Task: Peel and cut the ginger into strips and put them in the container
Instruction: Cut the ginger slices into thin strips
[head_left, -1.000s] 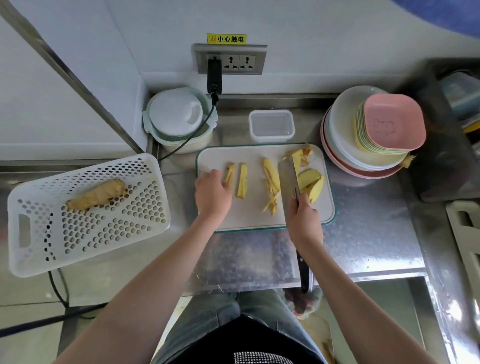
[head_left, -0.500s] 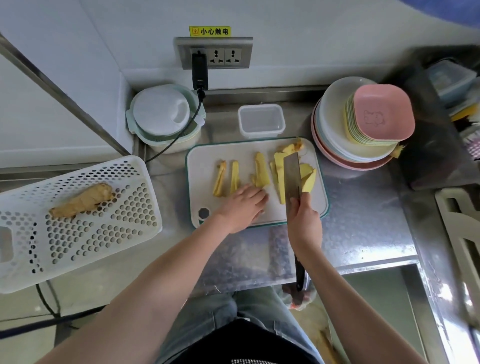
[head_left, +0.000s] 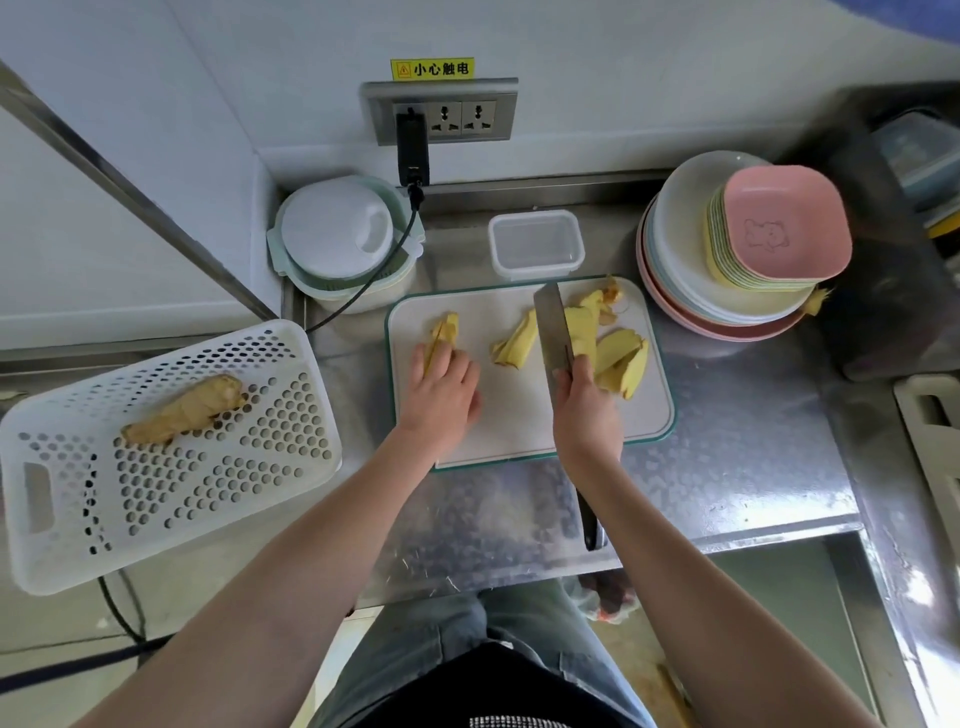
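Note:
On the grey cutting board (head_left: 514, 415) lie yellow peeled ginger pieces. My left hand (head_left: 441, 387) rests on the left ginger strips (head_left: 445, 332), fingers curled over them. A second bunch of ginger slices (head_left: 514, 340) lies mid-board. My right hand (head_left: 584, 400) grips a cleaver (head_left: 553, 325), its blade upright between the middle slices and the ginger chunks (head_left: 618, 358) on the right. Peel scraps (head_left: 605, 301) sit at the board's far right corner. The clear container (head_left: 535, 244) stands behind the board, with nothing in it. An unpeeled ginger root (head_left: 184, 410) lies in the white basket (head_left: 171, 499).
A stack of plates with a pink square dish (head_left: 779, 234) stands right of the board. A lidded bowl (head_left: 343, 239) sits at the back left, with a black cable (head_left: 363, 296) running from the wall socket (head_left: 447, 111). The steel counter's front edge is near my body.
My left hand moved from the middle slices back to the left strips and gathered them together. The cleaver shifted a little; the camera tilted.

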